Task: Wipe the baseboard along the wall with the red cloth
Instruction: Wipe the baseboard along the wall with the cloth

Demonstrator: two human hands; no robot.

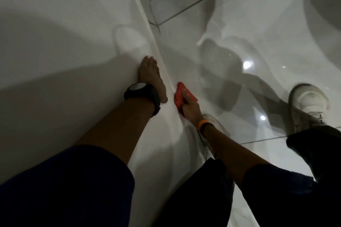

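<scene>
The white baseboard [147,24] runs from the top centre down to the middle of the view, where the white wall meets the floor. My right hand [191,107] presses a red cloth [180,96] against the baseboard low down, fingers closed over the cloth. An orange band sits on that wrist. My left hand [151,75] lies flat on the wall just above the baseboard, fingers stretched out and together, holding nothing. A black watch is on the left wrist.
Glossy white floor tiles [239,14] with dark grout lines spread to the right. A white shoe [308,101] stands on the floor at the right, another partly hidden behind my right wrist. Dark trouser legs fill the bottom. A dark object sits at the top corner of the wall.
</scene>
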